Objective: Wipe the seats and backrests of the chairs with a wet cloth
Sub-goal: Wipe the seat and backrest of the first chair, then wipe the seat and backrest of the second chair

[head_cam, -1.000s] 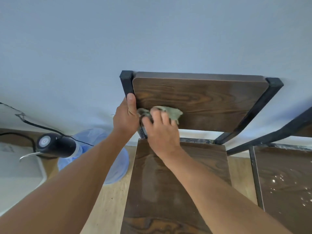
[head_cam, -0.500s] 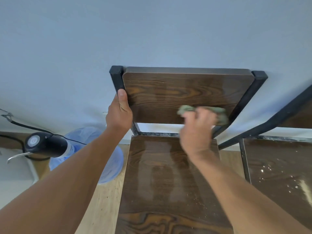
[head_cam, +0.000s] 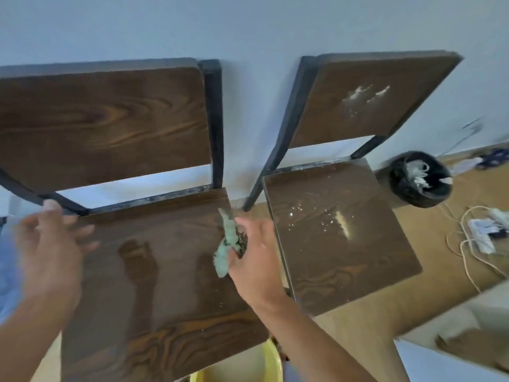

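Note:
Two dark wooden chairs with black metal frames stand side by side against a pale wall. The left chair has a shiny seat point(head_cam: 154, 285) and a clean backrest point(head_cam: 104, 122). The right chair's seat point(head_cam: 338, 235) and backrest point(head_cam: 369, 100) carry white dusty smears and specks. My right hand point(head_cam: 256, 260) grips a crumpled green wet cloth point(head_cam: 227, 246) above the right edge of the left seat, beside the gap between the chairs. My left hand point(head_cam: 49, 249) hovers over the left seat's back left corner, fingers spread, holding nothing and blurred.
A black bin point(head_cam: 420, 179) with white scraps stands right of the right chair. White cables and a power strip point(head_cam: 482, 238) lie on the brown floor at the far right. A yellow basin rim point(head_cam: 272, 362) shows below the left seat.
My view has swung right, bringing the second chair in. My left hand let go of the backrest post. My right hand came down from the backrest with the cloth to the seat's right edge.

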